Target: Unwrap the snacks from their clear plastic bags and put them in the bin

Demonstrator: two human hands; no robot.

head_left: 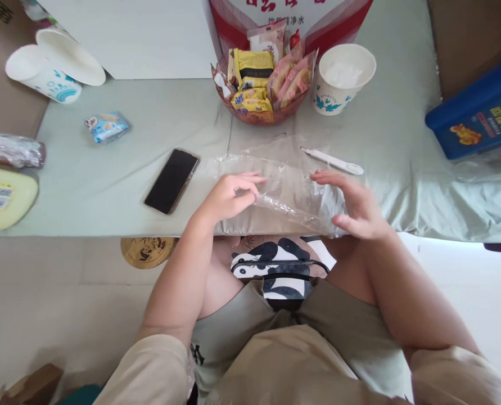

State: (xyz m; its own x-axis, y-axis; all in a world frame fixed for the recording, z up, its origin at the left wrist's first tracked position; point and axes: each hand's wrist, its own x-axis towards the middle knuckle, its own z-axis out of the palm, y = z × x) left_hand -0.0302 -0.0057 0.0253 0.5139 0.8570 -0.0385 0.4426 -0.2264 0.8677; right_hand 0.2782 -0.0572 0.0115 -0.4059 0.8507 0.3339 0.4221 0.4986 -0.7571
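A crumpled clear plastic bag (286, 194) lies spread on the cloth at the table's front edge, between my hands. My left hand (235, 194) is at its left side, thumb and forefinger pinched together on the film's edge and the other fingers stretched out. Over the right end of the bag, my right hand (353, 205) is open, thumb and fingers wide apart, with nothing held in it. A white utility knife (334, 161) lies just behind the bag, near my right fingertips. Left of my left hand rests a black phone (172, 181).
Behind the bag stand a bowl of wrapped snacks (290, 109) and a paper cup (337, 101). A small blue packet (107, 127) and tipped paper cups (58, 79) are at left. At right is a blue container (478, 118). The green tablecloth (85, 197) hangs over the front edge.
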